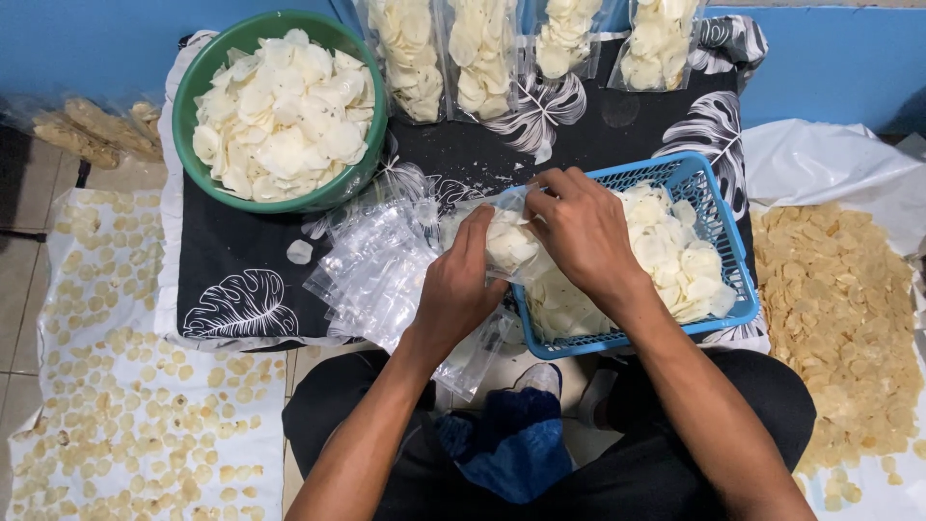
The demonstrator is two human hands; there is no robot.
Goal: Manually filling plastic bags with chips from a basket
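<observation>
- Nearest to us, between the knees, we see a crumpled blue cloth (516, 439) lying on the floor below the near edge of the counter (231, 241), which is draped in black fabric printed with white leaves.
- Our left hand (461, 285) reaches over the near edge; its fingers are closed on a small clear bag (506, 241) partly filled with pale white chips, gripping its left side.
- Our right hand (584, 232) meets it from the other side, fingers pinched together on the bag's upper rim; the bag hangs over the left rim of the blue basket (719, 217).
- That basket, a rectangular plastic lattice, sits at the counter's near right corner and holds a heap of the same thin, round, off-white chips.
- Just left of the hands, a loose stack of empty clear bags (371, 275) fans out flat near the counter's near edge, touching the left wrist.
- One stray chip (300, 252) lies on the cloth left of that stack.
- At the far left corner stands a round green bowl (207, 77) heaped with chips.
- Along the far edge, four filled clear packages (482, 53) stand upright in a row, tall and narrow; we see no labels on them.
- On either side of the counter, yellowish chips (839, 309) lie spread on white sheets on the floor.
</observation>
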